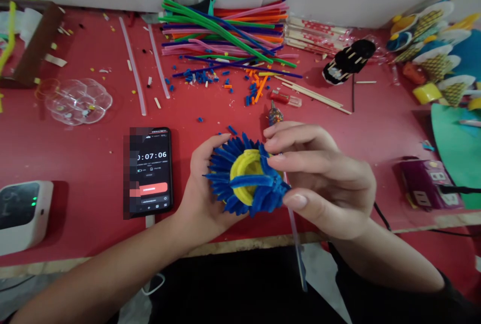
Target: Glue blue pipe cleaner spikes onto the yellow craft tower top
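The left hand (203, 189) cups the blue flower (246, 176) while the right hand (323, 179) pinches its rim with narrowed fingers; pressing too hard could knock pieces loose.

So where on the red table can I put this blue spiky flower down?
Bare red table lies between the phone, the clear tray and the white box. Another bare patch sits between the right hand and the purple box. Near the straws it is crowded with cut bits.

surface: red table (93, 164) | on it: phone (151, 170), straws (225, 28), clear tray (78, 101), chopsticks (311, 94), white box (20, 214)
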A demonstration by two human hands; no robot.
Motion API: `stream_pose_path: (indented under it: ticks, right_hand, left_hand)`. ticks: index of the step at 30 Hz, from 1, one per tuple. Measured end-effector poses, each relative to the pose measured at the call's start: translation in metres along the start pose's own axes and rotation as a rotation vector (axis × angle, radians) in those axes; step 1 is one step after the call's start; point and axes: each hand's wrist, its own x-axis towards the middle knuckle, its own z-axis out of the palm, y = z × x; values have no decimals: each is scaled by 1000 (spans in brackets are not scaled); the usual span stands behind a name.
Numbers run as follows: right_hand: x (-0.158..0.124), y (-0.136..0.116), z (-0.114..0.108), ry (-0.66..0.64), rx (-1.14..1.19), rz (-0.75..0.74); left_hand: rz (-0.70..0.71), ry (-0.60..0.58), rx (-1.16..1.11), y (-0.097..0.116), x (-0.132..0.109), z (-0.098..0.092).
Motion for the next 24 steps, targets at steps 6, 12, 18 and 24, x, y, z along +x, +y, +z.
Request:
stream_pose_path:
  ticks: [6, 12, 18, 24]
  right_hand:
    - [1, 4, -5, -30, 10, -2]
    - [5, 7, -8, -45, 5, -6]
    - [5, 8, -6, -33, -5, -78]
    - [6, 7, -9, -65, -44, -83]
  left_hand:
    - [21, -30, 17, -1, -1, 1]
    - [33, -53, 42, -1, -1, 1]
    - [-7, -52, -71, 4, 3, 2]
    - [-34, -67, -100, 2, 1, 4]
